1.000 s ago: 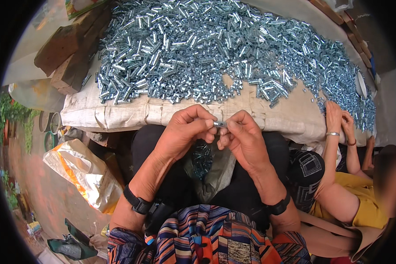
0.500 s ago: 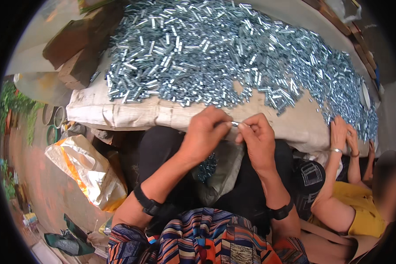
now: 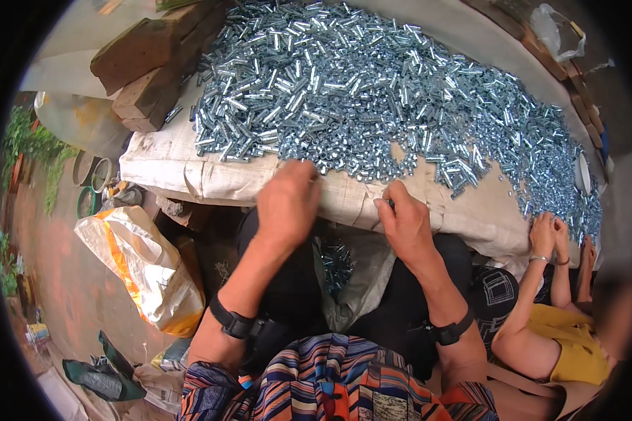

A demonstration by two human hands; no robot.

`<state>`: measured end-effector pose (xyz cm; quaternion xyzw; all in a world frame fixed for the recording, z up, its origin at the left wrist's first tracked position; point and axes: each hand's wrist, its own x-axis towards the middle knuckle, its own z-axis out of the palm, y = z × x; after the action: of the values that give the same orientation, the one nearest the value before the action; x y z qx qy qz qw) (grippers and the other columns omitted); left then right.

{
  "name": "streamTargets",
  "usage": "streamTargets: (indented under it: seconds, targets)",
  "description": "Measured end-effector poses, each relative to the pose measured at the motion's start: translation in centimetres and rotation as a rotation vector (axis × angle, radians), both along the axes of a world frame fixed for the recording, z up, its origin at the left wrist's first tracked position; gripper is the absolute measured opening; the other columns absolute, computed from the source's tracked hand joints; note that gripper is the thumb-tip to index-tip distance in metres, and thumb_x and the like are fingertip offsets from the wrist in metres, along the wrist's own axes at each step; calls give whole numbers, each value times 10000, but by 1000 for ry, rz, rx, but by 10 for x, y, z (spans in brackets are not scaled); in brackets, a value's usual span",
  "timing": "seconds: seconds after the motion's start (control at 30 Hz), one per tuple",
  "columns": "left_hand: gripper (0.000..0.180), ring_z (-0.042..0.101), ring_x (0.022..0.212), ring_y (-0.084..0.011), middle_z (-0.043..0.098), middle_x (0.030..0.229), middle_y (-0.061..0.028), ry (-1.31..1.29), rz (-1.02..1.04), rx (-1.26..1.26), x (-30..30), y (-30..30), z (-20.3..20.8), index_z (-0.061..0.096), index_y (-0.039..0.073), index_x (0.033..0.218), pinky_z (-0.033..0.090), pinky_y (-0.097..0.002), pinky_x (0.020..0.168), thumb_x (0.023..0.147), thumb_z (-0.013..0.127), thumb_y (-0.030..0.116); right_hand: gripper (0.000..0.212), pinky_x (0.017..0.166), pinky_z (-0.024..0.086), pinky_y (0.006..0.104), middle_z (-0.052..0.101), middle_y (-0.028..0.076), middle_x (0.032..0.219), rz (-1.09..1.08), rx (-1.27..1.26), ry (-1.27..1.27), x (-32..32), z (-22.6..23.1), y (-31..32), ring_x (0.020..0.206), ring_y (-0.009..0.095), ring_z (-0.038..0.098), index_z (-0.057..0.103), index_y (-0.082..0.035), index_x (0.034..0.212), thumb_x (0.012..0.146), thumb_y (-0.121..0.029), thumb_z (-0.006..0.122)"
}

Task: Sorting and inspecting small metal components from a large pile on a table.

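Note:
A wide heap of shiny metal pieces (image 3: 316,91), long tubes and short nut-like bits, lies on a pale cloth-covered surface (image 3: 168,165). My left hand (image 3: 286,207), smeared by motion, is at the near edge of the heap; its fingers cannot be made out. To its right, my right hand (image 3: 409,223) is closed above the cloth's front edge, thumb against the forefinger. A small dark spot shows between them, too little to name. Between my knees sits an open greyish sack (image 3: 369,284) with more metal pieces (image 3: 337,270) inside.
Brick-like blocks (image 3: 144,95) border the heap at the far left. A white and orange bag (image 3: 137,270) stands left of my legs. At the right, a co-worker's hands (image 3: 544,235) touch the heap, near another hand (image 3: 587,251). A white oval piece (image 3: 583,174) lies on the heap there.
My hands have come apart from the small metal piece they both held. The left moved left and up to the heap's edge; the right stays closed in front of me. The view has shifted slightly.

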<state>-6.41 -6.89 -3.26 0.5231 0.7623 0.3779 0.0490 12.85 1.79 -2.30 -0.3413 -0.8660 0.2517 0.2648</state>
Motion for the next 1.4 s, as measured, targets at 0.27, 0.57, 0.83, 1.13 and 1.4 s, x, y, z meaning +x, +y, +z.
streamTargets:
  seconds: [0.27,0.57,0.83,1.13,1.4]
  targets:
    - [234,619,786,-351,610,840,-133,164,69,-119,-3,12,0,571,43,809,479,-468,643,784,713,228,169,618,436,494,580,213,715,2,31,-85,-3,-2,2,712,444,577,443,-29,916,877,-90,597]
    - [204,608,773,-357,600,838,-128,145,58,-113,-8,14,-5,576,54,825,470,-466,651,790,698,214,171,571,447,297,604,62,660,23,-375,-16,32,26,13,599,119,550,602,-11,930,878,-166,653]
    - [160,604,779,-357,593,840,-130,121,31,-154,-5,12,0,590,51,860,466,-462,654,812,669,182,108,656,482,444,639,173,794,-211,166,-45,11,6,111,732,356,629,595,3,832,845,-104,599]
    - [137,612,777,-366,618,852,-140,122,18,-113,-8,12,0,590,45,874,470,-462,657,824,641,162,141,731,483,451,662,170,866,-273,175,-480,-15,8,128,833,358,633,638,-14,865,791,-133,618]
    - [127,611,713,-343,630,821,-156,-79,-10,-45,-14,6,0,600,25,895,476,-429,648,841,607,140,128,726,467,463,632,176,851,-245,196,-27,-1,5,103,822,364,606,599,-9,879,798,-108,588]
